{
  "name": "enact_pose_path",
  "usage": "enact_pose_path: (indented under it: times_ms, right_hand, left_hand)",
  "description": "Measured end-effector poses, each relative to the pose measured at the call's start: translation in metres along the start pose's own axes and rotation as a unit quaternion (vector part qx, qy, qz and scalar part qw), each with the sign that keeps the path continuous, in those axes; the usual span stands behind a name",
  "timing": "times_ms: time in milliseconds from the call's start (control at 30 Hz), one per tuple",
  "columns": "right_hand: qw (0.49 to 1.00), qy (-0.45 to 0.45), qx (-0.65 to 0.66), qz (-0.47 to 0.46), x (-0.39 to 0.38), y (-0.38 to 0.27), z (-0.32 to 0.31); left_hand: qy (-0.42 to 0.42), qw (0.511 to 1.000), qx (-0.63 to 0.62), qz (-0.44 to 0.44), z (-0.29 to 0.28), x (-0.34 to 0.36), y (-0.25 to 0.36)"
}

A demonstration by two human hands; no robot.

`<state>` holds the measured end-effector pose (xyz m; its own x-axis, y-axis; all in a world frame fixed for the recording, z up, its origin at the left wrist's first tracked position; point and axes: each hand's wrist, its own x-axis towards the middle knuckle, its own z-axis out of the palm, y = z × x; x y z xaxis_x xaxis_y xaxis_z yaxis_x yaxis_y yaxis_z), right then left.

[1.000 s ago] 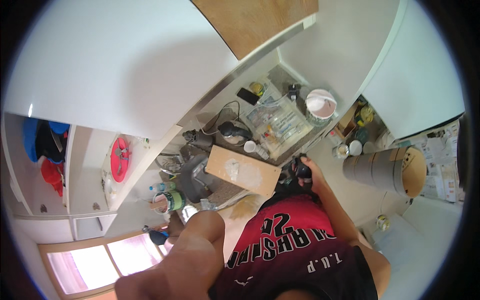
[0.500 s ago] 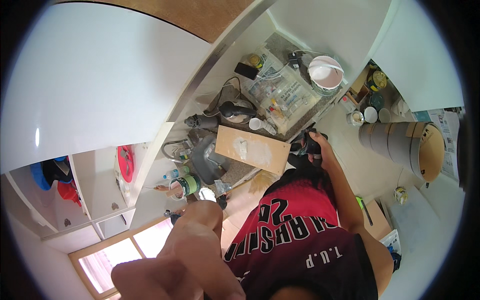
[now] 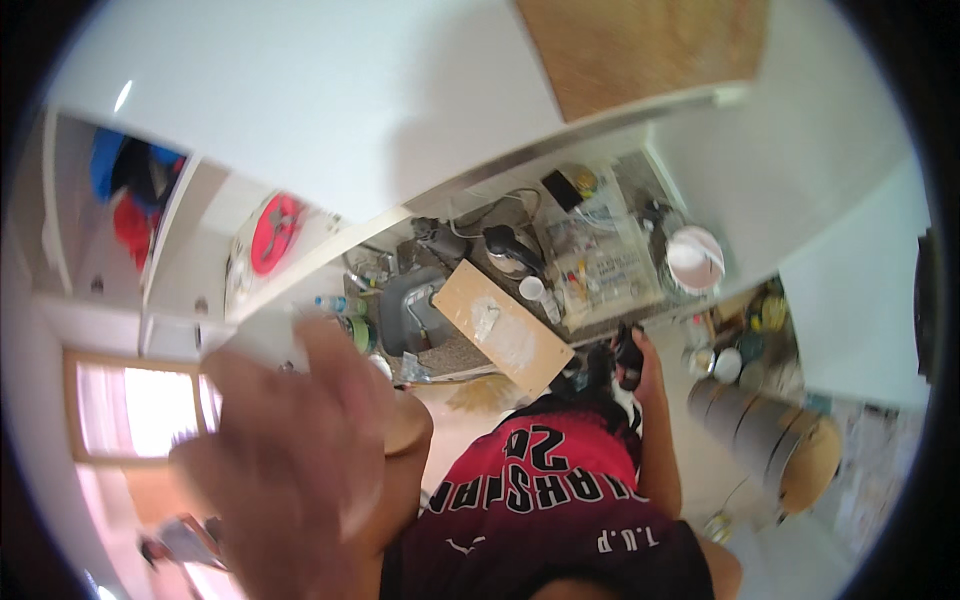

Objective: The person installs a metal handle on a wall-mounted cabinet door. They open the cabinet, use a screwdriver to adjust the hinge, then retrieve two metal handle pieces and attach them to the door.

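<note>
One black object [image 3: 628,358] inside the curled right hand [image 3: 650,372], pale board [image 3: 515,342] leftward, blurred left hand [image 3: 290,440], grip unclear

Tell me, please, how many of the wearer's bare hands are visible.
2: the blurred left hand, raised at lower left; the right hand, right of center, around a black handheld object.

Left hand [image 3: 285,440] — blurred; black object [image 3: 628,358] in right hand [image 3: 649,366] — unidentifiable.
</note>
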<state>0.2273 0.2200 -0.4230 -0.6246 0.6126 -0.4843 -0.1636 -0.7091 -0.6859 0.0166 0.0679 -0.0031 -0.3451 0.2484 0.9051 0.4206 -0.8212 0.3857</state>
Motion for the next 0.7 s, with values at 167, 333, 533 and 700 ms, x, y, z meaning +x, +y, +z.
enact_pose_path:
  times_ms: [167,333,533,700]
  right_hand:
    - [0.997,0.016,-0.074,0.020,-0.014,0.011,-0.018]
    - [0.997,0.014,-0.035,0.074,-0.018,0.007,-0.023]
    - [0.991,0.045,-0.049,0.120,-0.021,-0.011,-0.033]
    - [0.984,0.111,-0.073,0.122,-0.028,-0.003,0.005]
  left_hand:
    - [0.190,0.904,0.361,-0.128,-0.172,-0.061,-0.102]
    - [0.242,0.812,0.492,-0.202,-0.268,-0.154,-0.199]
    - [0.216,0.826,0.463,-0.236,-0.262,-0.182,-0.243]
    - [0.225,0.844,0.457,-0.167,-0.280,-0.193,-0.251]
